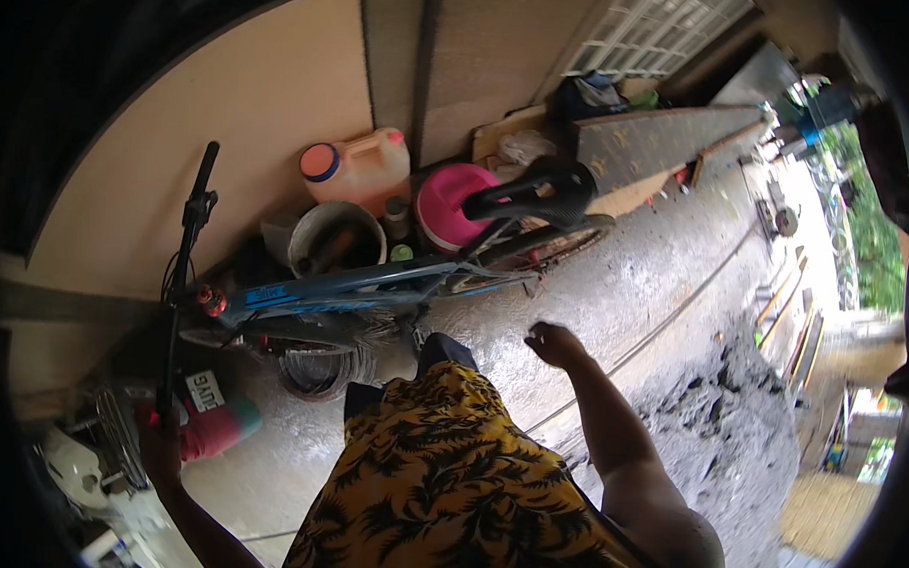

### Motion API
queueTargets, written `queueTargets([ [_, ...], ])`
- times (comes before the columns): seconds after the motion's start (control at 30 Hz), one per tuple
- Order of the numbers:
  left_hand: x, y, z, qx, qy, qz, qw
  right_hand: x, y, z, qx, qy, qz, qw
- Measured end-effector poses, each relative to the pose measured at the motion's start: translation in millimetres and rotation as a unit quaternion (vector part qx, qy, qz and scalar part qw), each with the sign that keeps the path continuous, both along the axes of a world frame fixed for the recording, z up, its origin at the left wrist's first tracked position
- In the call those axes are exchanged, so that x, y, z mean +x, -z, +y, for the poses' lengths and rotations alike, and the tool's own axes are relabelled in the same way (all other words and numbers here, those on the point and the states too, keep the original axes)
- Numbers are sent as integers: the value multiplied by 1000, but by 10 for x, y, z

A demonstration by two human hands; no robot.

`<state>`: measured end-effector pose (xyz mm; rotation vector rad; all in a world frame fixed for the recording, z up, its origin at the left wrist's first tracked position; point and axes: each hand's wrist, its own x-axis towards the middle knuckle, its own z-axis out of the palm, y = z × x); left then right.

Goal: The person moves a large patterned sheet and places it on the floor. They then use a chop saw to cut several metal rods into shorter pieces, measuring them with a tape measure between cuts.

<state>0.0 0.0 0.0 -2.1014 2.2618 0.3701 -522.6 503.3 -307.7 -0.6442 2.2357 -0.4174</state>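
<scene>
A dark blue-grey bicycle (349, 285) stands across in front of me, its black saddle (538, 192) to the right. Its black handlebar (182, 249) is at the left. My left hand (159, 442) is closed around the handlebar's near end, and part of the grip is hidden by the fingers. My right hand (554, 345) is held out over the floor, apart from the bicycle and below its rear wheel (576, 238) in the picture. Its fingers are curled in, and nothing shows in them.
Along the wall beyond the bicycle are an orange-tinted jug (368, 176), a pale bucket (372, 221) and a pink tub (435, 208). A large board (660, 146) leans farther right. A dark coil (321, 375) lies under the frame. Grey rubble (725, 414) is heaped at right; a white helmet (76, 471) sits lower left.
</scene>
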Motion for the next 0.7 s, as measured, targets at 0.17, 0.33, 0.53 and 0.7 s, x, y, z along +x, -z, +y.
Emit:
queueTargets([
  [0.17, -97, 196, 152, -106, 170, -87, 976, 1453, 1467, 2329, 206, 5, -82, 975],
  [0.33, -425, -181, 671, -262, 184, -53, 946, 2579, 1472, 2905, 334, 96, -363, 865],
  [0.53, -1106, 292, 1001, -321, 326, -22, 889, 2166, 1139, 2884, 119, 273, -188, 936],
  [0.7, -2571, 879, 2456, -227, 468, 81, 850, 1667, 929, 3432, 11, 323, -80, 943],
])
